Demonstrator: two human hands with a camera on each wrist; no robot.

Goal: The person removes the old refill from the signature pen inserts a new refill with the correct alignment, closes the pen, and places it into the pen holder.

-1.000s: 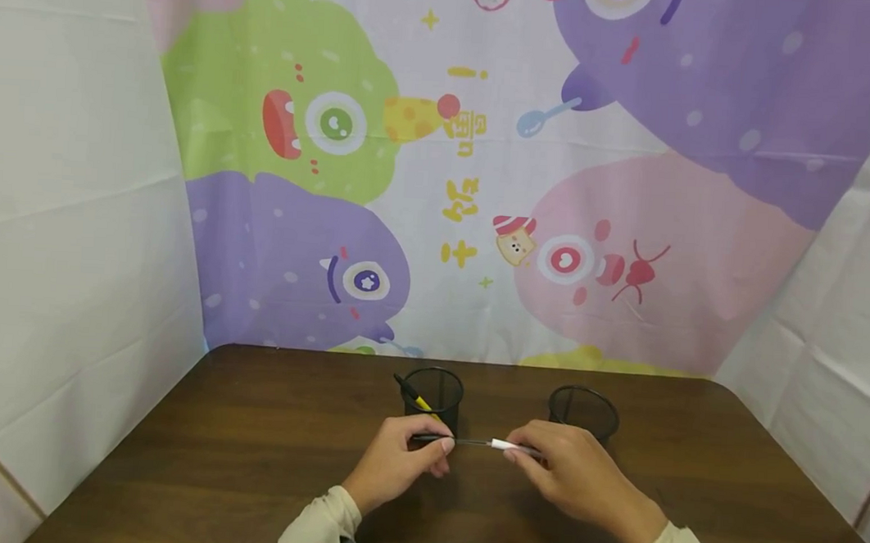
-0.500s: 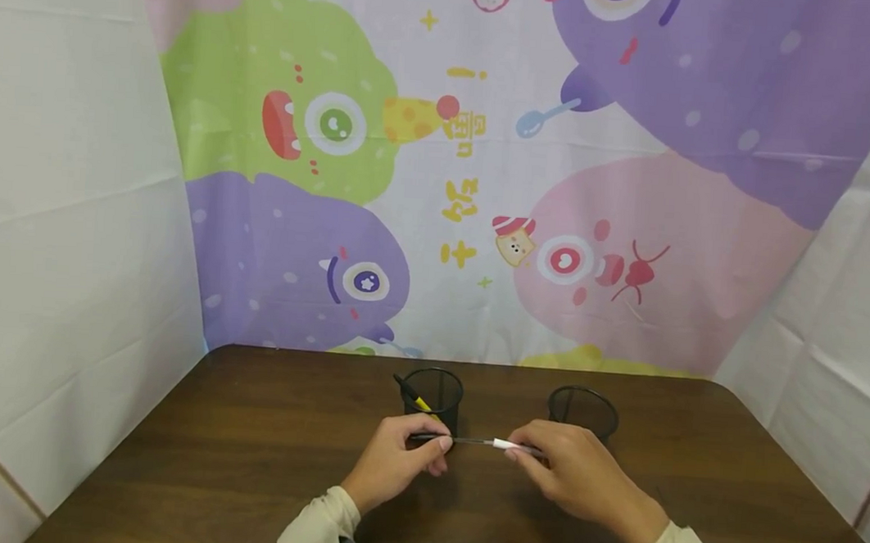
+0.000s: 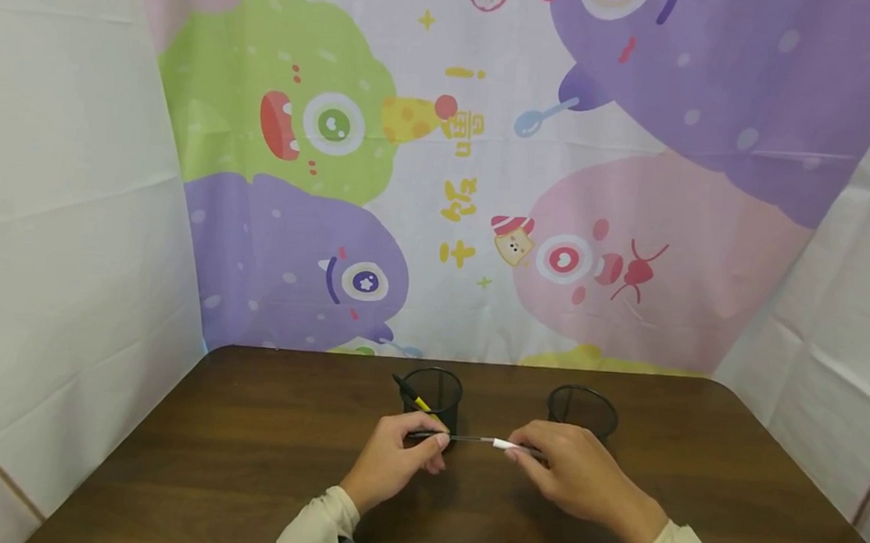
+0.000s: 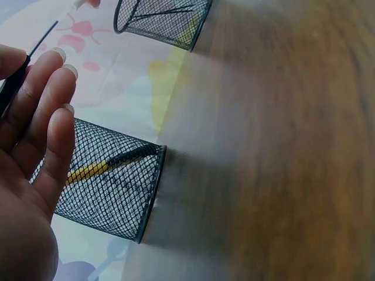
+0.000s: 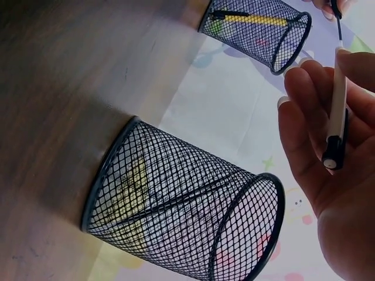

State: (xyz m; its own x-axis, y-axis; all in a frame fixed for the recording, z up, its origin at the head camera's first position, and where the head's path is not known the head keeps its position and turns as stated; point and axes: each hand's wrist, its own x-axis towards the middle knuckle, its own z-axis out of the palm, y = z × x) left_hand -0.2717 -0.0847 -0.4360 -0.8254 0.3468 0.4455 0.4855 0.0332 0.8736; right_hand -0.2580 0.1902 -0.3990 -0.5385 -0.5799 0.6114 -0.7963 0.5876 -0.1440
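Observation:
My left hand (image 3: 396, 454) pinches a slim black pen grip (image 4: 13, 85) between thumb and fingers, its other fingers extended. From the grip, a thin refill (image 3: 470, 439) points right to the white pen barrel (image 5: 338, 105) in my right hand (image 3: 579, 480). Thumb and fingers hold the barrel, and its black clip end lies over the palm in the right wrist view. Both pen parts are level, in line, above the table in front of two black mesh pen cups. In the left cup (image 3: 454, 412) leans a yellow and black pen (image 3: 421, 402).
The right mesh cup (image 5: 176, 187) stands just beyond my right hand, showing a dark seam down its side. Under everything is a dark wooden table (image 3: 248, 450). A cartoon-printed cloth (image 3: 462, 314) hangs behind it, with white cloth on both sides.
My hands are very slightly farther apart, with a little more of the refill showing between them. The cups and the yellow pen stay in place.

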